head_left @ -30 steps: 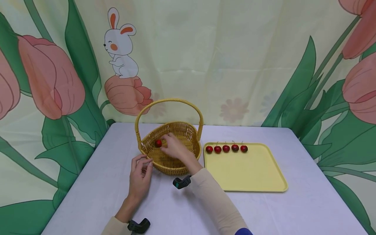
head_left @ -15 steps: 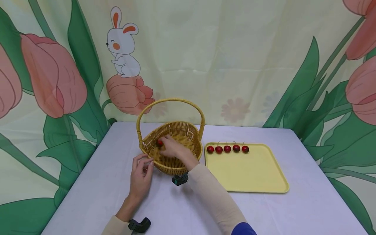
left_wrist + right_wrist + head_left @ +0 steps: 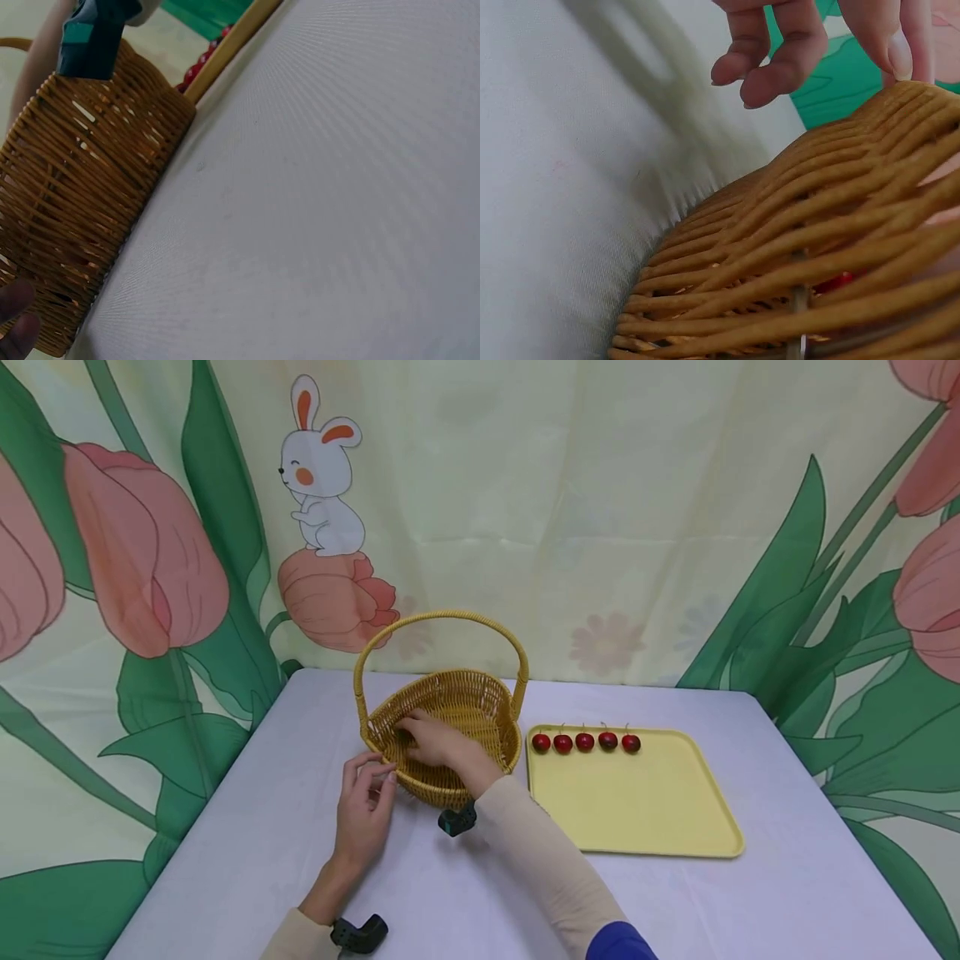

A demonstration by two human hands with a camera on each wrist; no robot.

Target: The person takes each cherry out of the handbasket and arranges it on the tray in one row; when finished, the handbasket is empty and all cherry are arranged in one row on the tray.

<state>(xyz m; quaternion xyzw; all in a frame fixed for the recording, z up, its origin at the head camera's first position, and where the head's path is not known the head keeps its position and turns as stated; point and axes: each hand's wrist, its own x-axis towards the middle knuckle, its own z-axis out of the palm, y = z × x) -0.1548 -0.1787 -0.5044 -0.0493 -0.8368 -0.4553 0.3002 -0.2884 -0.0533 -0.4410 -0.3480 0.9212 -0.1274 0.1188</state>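
A woven basket (image 3: 442, 793) with a tall arched handle stands on the table. My left hand (image 3: 363, 818) pinches its near left rim between thumb and forefinger; the right wrist view shows those fingertips (image 3: 900, 60) at the rim. My right hand (image 3: 438, 743) reaches down inside the basket, fingers toward its left wall. Between finger and thumb there is only a dark spot, so whether they grip anything is hidden. Through the weave in the right wrist view a red bit of a cherry (image 3: 834, 283) shows.
Right of the basket lies a yellow tray (image 3: 637, 802), close beside it. Several dark red cherries (image 3: 585, 742) with stems stand in a row along its back left edge. Behind the white-covered table (image 3: 225, 843) hangs a printed curtain (image 3: 480, 485).
My right hand has moved slightly left and deeper over the cherry in the basket, which it now covers in the head view. The left hand stays at the rim. The head view has shifted slightly.
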